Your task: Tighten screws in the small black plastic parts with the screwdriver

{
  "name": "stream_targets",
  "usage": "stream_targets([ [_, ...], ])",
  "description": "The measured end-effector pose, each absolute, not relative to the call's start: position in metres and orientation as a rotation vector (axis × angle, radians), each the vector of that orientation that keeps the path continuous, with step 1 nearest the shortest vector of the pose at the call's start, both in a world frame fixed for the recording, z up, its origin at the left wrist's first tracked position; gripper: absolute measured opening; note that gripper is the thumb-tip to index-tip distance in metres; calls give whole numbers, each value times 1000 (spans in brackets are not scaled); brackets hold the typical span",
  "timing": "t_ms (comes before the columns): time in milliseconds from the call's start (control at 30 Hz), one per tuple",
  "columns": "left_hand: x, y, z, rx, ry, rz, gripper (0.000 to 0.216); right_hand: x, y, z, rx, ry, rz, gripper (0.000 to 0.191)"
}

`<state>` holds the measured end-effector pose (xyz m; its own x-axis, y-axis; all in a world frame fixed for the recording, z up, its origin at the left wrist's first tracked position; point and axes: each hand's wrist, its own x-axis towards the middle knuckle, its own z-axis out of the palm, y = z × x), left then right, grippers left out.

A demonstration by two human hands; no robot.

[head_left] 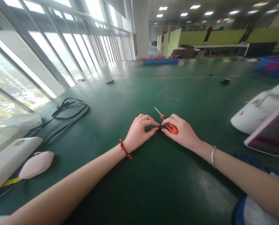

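Observation:
Both my hands meet at the middle of the green table [153, 175]. My right hand [182, 131] is closed around an orange-handled screwdriver [171, 127], whose thin metal shaft points away to the upper left. My left hand [140, 131] is pinched, thumb and fingertips pressed on a small dark thing I cannot make out, right at the black butt end of the screwdriver handle. A red cord bracelet is on my left wrist and a silver bangle on my right.
A black cable [69, 114] loops at the left near the windows. White casings [9, 157] and a pink mask-like piece [37, 164] lie at the near left. A white housing [258, 109] and a tablet [270, 132] sit at the right. Blue trays stand far back.

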<state>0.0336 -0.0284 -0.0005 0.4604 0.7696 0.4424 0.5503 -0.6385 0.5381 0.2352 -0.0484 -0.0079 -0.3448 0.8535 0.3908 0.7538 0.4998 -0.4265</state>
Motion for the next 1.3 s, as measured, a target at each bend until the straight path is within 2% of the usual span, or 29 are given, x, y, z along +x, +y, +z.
stream_targets([
  [933, 34, -33, 0, 2600, 1127, 935, 7, 242, -54, -4, -1241, -2200, 117, 15],
  [1300, 40, -34, -1, 2529, 1240, 721, 10, 246, -46, -6, -1325, -2053, 232, 13],
])
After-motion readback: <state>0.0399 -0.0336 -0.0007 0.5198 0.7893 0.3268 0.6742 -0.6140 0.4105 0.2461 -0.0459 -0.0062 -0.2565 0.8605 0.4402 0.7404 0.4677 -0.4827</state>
